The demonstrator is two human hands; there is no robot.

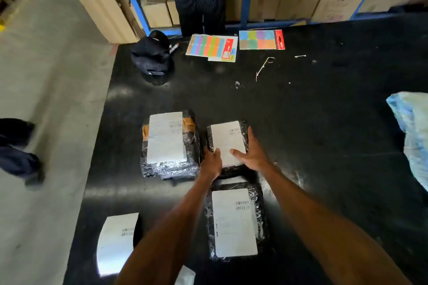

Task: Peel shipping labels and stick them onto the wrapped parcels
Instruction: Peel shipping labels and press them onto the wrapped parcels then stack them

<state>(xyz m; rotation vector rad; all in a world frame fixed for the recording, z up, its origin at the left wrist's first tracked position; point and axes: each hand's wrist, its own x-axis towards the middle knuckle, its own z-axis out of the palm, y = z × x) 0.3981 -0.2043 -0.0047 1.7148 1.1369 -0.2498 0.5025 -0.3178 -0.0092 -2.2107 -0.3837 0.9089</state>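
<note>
Now the fingertips (234,152) of the right hand (251,152) lie flat and spread on the shipping label (225,140), gripping nothing; the left hand (212,162) presses its near-left corner, likewise released. That label covers the middle parcel (227,146), which sits on the black table (324,122). Left of this parcel lies a larger labelled parcel (170,143); nearer the person, another (235,222). Uneven pressure over the crinkled wrap could likely trap creases or leave an edge lifting.
</note>
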